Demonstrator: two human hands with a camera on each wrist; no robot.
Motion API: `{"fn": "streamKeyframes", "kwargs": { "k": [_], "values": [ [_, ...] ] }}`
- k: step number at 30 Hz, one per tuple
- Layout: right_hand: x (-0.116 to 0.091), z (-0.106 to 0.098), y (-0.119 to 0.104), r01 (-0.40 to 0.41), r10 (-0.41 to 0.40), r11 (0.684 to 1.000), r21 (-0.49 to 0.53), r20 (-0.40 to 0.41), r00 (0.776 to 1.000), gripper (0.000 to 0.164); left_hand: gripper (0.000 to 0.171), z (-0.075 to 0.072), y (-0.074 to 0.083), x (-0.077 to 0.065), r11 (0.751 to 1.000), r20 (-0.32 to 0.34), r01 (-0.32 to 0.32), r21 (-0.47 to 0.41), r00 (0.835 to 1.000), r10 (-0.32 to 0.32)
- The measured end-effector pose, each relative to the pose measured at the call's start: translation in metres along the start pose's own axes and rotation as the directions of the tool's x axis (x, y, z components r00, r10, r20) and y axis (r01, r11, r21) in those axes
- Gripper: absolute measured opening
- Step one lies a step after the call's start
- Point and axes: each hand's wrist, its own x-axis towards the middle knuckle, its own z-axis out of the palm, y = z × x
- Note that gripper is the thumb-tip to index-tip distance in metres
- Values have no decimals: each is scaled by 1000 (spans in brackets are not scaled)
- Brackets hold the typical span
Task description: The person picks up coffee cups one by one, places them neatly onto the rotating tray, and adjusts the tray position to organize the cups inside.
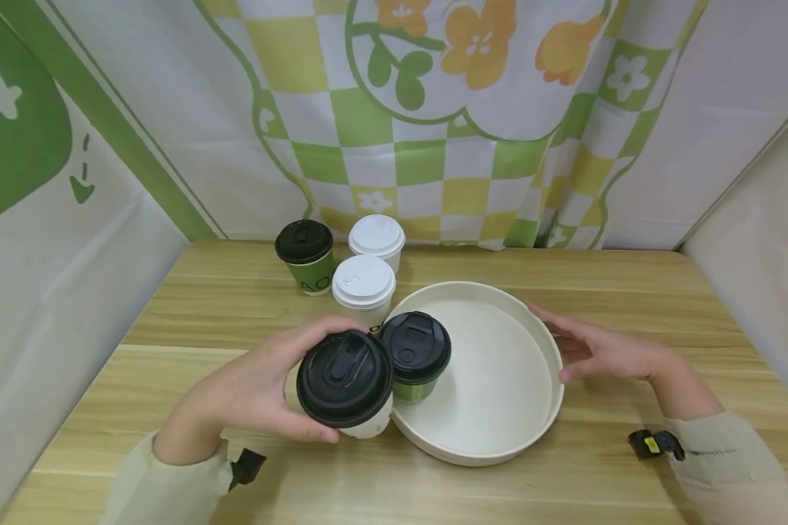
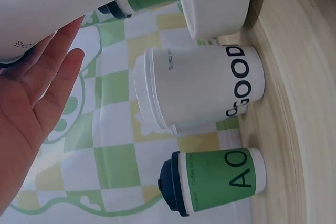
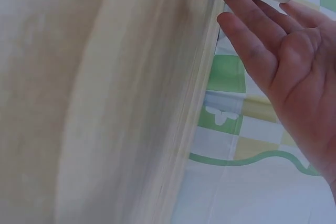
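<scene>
My left hand point(image 1: 269, 383) grips a white paper cup with a black lid point(image 1: 346, 375), its thumb and fingers curled round the sides. The held cup is raised by the left edge of a round cream tray point(image 1: 499, 364). Inside the tray at its left stands a green paper cup with a black lid point(image 1: 415, 354), partly hidden by the held cup. My right hand point(image 1: 607, 351) is at the tray's right side, fingertips and thumb by the outer wall. Its fingers point(image 3: 262, 35) look fairly straight in the right wrist view.
Two white-lidded paper cups, a nearer one point(image 1: 364, 284) and a farther one point(image 1: 377, 239), stand behind the tray's left side. Left of them is another green cup with a black lid point(image 1: 308, 262). A checked curtain point(image 1: 420, 160) hangs behind the wooden table point(image 1: 203, 313).
</scene>
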Motion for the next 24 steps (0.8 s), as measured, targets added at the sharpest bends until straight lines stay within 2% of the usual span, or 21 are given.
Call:
{"fn": "streamKeyframes", "kwargs": {
  "k": [12, 24],
  "values": [
    [-5, 7, 0, 43, -44, 999, -26, -36, 998, 96, 97, 6, 10, 11, 999, 46, -39, -18, 998, 40],
    [-8, 10, -3, 14, -17, 999, -49, -64, 998, 99, 98, 20, 19, 36, 989, 96, -135, -53, 986, 140]
  ]
}}
